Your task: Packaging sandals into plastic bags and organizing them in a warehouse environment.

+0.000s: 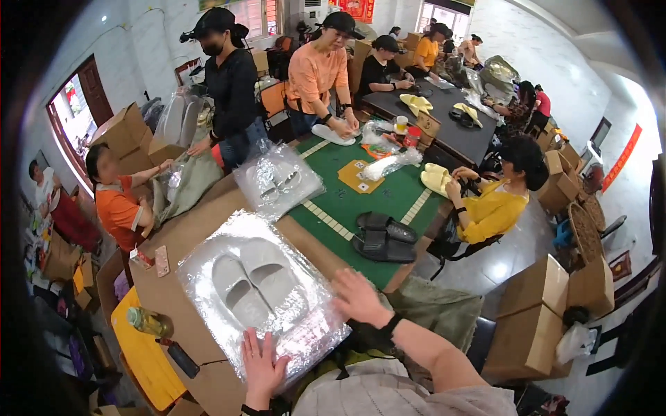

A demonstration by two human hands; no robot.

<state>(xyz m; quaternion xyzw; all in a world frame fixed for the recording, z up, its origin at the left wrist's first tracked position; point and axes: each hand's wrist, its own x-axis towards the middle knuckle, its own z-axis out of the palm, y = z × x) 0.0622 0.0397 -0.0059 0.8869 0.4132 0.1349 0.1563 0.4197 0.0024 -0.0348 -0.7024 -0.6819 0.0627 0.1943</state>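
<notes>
On the brown bench (201,229), both hands, left (262,367) and right (357,298), press flat and open on a clear bag of grey slippers (253,281); black slippers (381,237) lie beyond

Both hands lie flat with fingers spread, the left hand (262,366) on the near edge and the right hand (357,298) on the right edge of a clear plastic bag (208,267) holding grey slippers (253,281) on the brown surface (173,232).

A single head-worn fisheye view is given, aimed steeply down at a near brown table (173,243); the rim is heavily bent, seemingly darkened.
</notes>
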